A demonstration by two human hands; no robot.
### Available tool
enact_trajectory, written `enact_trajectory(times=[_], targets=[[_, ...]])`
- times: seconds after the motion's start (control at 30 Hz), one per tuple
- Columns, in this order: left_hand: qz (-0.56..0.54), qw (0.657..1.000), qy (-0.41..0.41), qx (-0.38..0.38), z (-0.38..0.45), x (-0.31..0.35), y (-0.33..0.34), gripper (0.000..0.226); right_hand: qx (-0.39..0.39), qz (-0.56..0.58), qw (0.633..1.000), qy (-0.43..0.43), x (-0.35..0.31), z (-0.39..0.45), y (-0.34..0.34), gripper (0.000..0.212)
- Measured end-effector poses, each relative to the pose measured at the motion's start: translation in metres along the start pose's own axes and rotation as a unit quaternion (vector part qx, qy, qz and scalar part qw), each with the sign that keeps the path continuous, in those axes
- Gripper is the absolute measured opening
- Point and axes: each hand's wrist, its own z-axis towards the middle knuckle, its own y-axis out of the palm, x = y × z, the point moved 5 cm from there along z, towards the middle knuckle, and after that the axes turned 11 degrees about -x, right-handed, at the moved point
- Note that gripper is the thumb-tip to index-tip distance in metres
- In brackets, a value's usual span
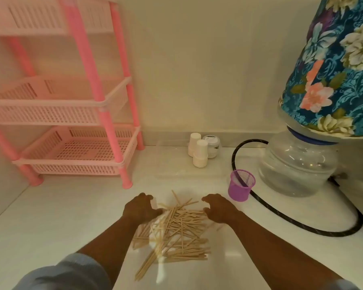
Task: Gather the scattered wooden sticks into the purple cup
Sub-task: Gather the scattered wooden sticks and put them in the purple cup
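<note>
I am reaching my left hand (142,208) and right hand (217,208), fingers bent but holding nothing, around the wooden sticks (176,229) lying near the counter's (50,216) front edge. The purple cup (241,184), farther right, looks empty, so all are left.

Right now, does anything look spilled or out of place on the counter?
Yes: the wooden sticks lie in a loose crisscross heap on the counter between both hands, none visibly in the upright purple cup. A black hose loops behind the cup.
</note>
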Motion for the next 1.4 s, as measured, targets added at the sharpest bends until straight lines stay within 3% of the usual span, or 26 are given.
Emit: enact_trajectory(times=[0.13, 0.3, 0.67, 0.83, 0.9, 1.0, 1.13, 1.4], targets=[[0.012, 0.998, -0.018, -0.062, 0.004, -0.002, 0.018, 0.104, -0.028, -0.009, 1.000, 0.006, 0.000, 0.004, 0.013, 0.058], [0.012, 0.996, -0.018, -0.091, 0.011, 0.003, 0.037, 0.109, -0.098, -0.061, 0.993, 0.009, -0.002, 0.015, 0.031, 0.090], [-0.047, 0.997, 0.000, -0.055, 0.018, 0.027, 0.062, 0.082, -0.042, -0.091, 0.995, -0.012, -0.021, 0.028, 0.047, 0.066], [-0.056, 0.996, -0.069, -0.018, 0.017, 0.019, 0.061, 0.092, -0.034, -0.120, 0.992, -0.017, -0.027, 0.031, 0.050, 0.059], [-0.056, 0.995, -0.070, -0.037, 0.018, 0.019, 0.061, 0.083, -0.027, -0.126, 0.991, -0.025, -0.030, 0.032, 0.050, 0.043], [-0.042, 0.996, -0.055, -0.061, 0.020, 0.023, 0.058, 0.042, -0.020, -0.124, 0.992, -0.025, -0.031, 0.032, 0.049, 0.018], [-0.071, 0.994, -0.042, -0.077, 0.023, 0.023, 0.056, 0.025, -0.011, -0.096, 0.995, 0.002, -0.026, 0.033, 0.044, 0.026], [-0.122, 0.990, -0.043, -0.058, 0.028, 0.021, 0.044, 0.014, -0.022, -0.098, 0.995, 0.011, -0.015, 0.035, 0.033, 0.035]])
